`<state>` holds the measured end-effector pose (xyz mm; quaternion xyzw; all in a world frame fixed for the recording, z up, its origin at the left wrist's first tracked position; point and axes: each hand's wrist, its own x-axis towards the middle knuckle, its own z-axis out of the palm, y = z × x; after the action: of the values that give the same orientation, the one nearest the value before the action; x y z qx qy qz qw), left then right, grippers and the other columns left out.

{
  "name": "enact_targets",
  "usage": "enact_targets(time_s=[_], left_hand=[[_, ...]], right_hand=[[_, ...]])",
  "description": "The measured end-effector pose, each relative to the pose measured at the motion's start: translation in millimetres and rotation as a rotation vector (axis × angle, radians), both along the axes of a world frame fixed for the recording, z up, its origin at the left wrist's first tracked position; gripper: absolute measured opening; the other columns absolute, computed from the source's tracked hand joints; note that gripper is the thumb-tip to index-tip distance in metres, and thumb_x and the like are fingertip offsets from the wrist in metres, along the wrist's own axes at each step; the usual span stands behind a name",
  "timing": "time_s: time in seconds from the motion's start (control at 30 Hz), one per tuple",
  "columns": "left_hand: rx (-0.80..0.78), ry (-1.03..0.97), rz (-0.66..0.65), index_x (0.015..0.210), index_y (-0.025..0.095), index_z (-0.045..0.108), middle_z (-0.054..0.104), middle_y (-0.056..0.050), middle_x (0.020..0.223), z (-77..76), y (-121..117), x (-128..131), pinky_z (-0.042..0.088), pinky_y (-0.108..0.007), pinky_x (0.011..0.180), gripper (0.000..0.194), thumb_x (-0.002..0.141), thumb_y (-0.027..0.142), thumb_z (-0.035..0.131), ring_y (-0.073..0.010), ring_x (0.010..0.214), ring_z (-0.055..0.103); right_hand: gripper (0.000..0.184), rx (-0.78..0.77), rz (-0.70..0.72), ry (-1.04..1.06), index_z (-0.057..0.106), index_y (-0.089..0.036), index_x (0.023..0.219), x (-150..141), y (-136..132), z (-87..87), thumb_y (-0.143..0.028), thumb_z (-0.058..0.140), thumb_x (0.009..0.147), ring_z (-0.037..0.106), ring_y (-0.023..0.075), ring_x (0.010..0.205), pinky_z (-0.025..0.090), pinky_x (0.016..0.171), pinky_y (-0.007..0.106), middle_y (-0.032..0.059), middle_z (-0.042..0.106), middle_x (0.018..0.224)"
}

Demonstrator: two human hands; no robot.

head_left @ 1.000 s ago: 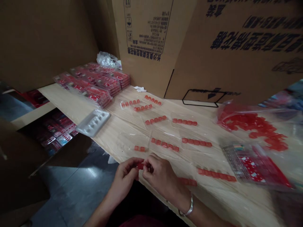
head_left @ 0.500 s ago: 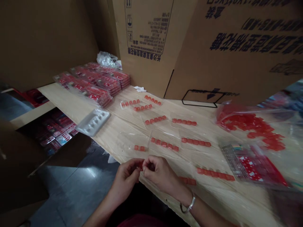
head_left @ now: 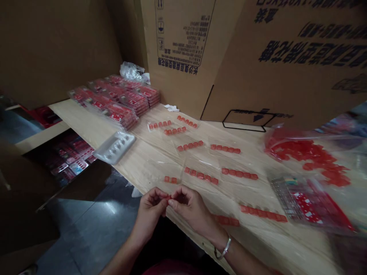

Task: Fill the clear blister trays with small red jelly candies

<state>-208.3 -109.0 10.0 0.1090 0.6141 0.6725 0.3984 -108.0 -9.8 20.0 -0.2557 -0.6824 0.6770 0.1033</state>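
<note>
The left hand [head_left: 150, 214] and right hand [head_left: 192, 212] are curling inward, fingertips meeting and pinching a red piece [head_left: 169, 198] that the fingers are mostly hiding. Just beyond the grip, rows of red cubes [head_left: 172, 180] are lying on clear plastic [head_left: 155, 168] across a wooden table [head_left: 272, 244], while cartons [head_left: 183, 57] are standing farther ahead.

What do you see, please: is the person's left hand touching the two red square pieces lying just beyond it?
Apart: the head view shows the left hand just below the two red square pieces, with a small visible gap between them.
</note>
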Motion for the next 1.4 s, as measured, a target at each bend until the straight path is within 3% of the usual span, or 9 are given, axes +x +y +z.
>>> enact_targets(time_s=[0.13,0.3,0.43,0.73,0.83,0.93,1.07,1.23,1.4], left_hand=[[-0.043,0.035,-0.034,0.076,0.015,0.065,0.059,0.004,0.056,-1.9,-5,-11,0.033,-0.017,0.039,0.035,0.055,0.038,0.080,-0.0054,0.042,0.043],[-0.088,-0.007,0.165,0.094,0.014,0.061,0.065,0.001,0.060,-10.4,-10,-35,0.030,-0.016,0.040,0.050,0.056,0.042,0.080,-0.0046,0.040,0.043],[-0.075,-0.097,0.167,0.096,0.011,0.061,0.067,-0.001,0.061,-15.4,-12,-44,0.025,-0.016,0.038,0.055,0.059,0.048,0.078,-0.0045,0.038,0.042],[0.167,-0.463,0.118,0.096,0.013,0.061,0.066,-0.004,0.073,12.3,-14,-35,0.042,-0.020,0.050,0.049,0.074,0.056,0.064,-0.0109,0.056,0.058],[0.196,-0.458,0.120,0.107,0.017,0.058,0.064,-0.001,0.075,18.9,-10,-23,0.044,-0.022,0.055,0.056,0.073,0.061,0.062,-0.0119,0.059,0.058],[0.194,-0.394,0.062,0.115,0.019,0.055,0.066,-0.003,0.085,21.4,-7,-10,0.047,-0.026,0.064,0.066,0.070,0.066,0.062,-0.0166,0.073,0.061],[0.149,-0.304,-0.067,0.118,0.022,0.058,0.067,-0.005,0.101,18.4,-11,-2,0.044,-0.029,0.082,0.057,0.068,0.044,0.074,-0.0208,0.096,0.060],[0.024,-0.122,-0.032,0.078,0.017,0.067,0.067,-0.002,0.077,12.4,-11,-3,0.045,-0.024,0.071,0.021,0.060,0.020,0.077,-0.0144,0.073,0.060],[0.057,-0.200,-0.034,0.078,0.017,0.068,0.068,-0.001,0.072,16.2,-9,-1,0.046,-0.022,0.063,0.027,0.056,0.023,0.082,-0.0115,0.065,0.061]], right_hand=[[0.004,0.186,0.064,-0.005,0.056,-0.017,0.076,-14,8,-2.3,-0.017,0.060,0.077,0.054,0.0113,0.066,0.043,0.062,0.022,-0.0022,0.059,0.071],[0.007,0.879,0.255,0.035,0.060,-0.016,0.080,-57,33,-11.2,-0.009,0.061,0.081,0.057,0.0163,0.084,0.042,0.078,0.028,0.0038,0.063,0.085],[0.004,1.028,0.387,-0.017,0.062,-0.015,0.079,-81,43,-20.3,-0.014,0.063,0.083,0.058,0.0163,0.080,0.042,0.076,0.028,0.0041,0.064,0.081],[0.009,0.952,0.337,0.063,0.064,-0.017,0.090,-49,18,6.3,-0.013,0.058,0.085,0.056,0.0179,0.093,0.042,0.084,0.030,0.0056,0.062,0.093],[0.018,0.816,0.353,0.078,0.062,-0.018,0.098,-37,4,15.5,-0.012,0.062,0.081,0.057,0.0185,0.099,0.043,0.089,0.031,0.0058,0.063,0.101],[0.013,0.743,0.331,0.012,0.061,-0.017,0.089,-31,0,16.0,-0.010,0.060,0.079,0.058,0.0176,0.089,0.046,0.081,0.030,0.0050,0.063,0.094],[0.009,0.744,0.299,0.020,0.056,-0.018,0.074,-23,8,11.2,-0.011,0.061,0.075,0.056,0.0156,0.078,0.044,0.074,0.028,0.0010,0.060,0.080],[0.013,0.783,0.203,0.012,0.056,-0.019,0.077,-7,11,10.3,-0.008,0.059,0.070,0.055,0.0164,0.079,0.045,0.075,0.029,0.0015,0.059,0.079],[0.013,0.471,0.148,0.098,0.060,-0.019,0.086,5,12,13.1,-0.010,0.056,0.076,0.058,0.0127,0.078,0.046,0.073,0.025,0.0003,0.061,0.083]])
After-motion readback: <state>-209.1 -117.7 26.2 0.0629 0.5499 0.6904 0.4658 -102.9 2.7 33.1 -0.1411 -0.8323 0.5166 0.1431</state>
